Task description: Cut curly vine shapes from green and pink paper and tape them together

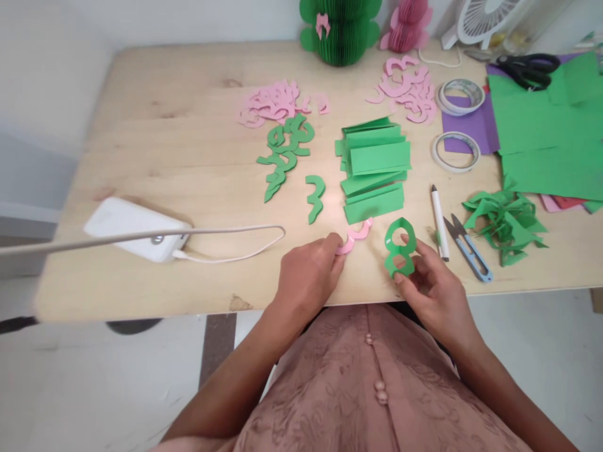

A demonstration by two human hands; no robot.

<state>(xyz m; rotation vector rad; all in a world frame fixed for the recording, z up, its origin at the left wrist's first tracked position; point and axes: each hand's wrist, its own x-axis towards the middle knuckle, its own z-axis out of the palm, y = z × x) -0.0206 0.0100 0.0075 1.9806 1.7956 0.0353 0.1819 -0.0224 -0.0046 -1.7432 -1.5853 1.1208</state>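
Between the fingers of my left hand (308,273) is a pink scalloped paper cutout (362,230), pinched at its near end. My right hand (436,292) grips a green figure-eight paper cutout (409,237) with two holes, held by thumb and fingers just above the table. Beyond my hands lies a stack of folded green paper strips (377,166). Left of the stack rests a single green scalloped cutout (315,198). Close to my right hand are a white marker (440,220) and blue thread snips (468,248).
Piles of pink cutouts (273,103) and green cutouts (285,147) lie further back. Two tape rolls (456,152), green scraps (506,226), green sheets (551,132) and black scissors (527,69) occupy the right. A power bank (136,226) with a cable sits left; honeycomb paper decorations (340,31) stand behind.
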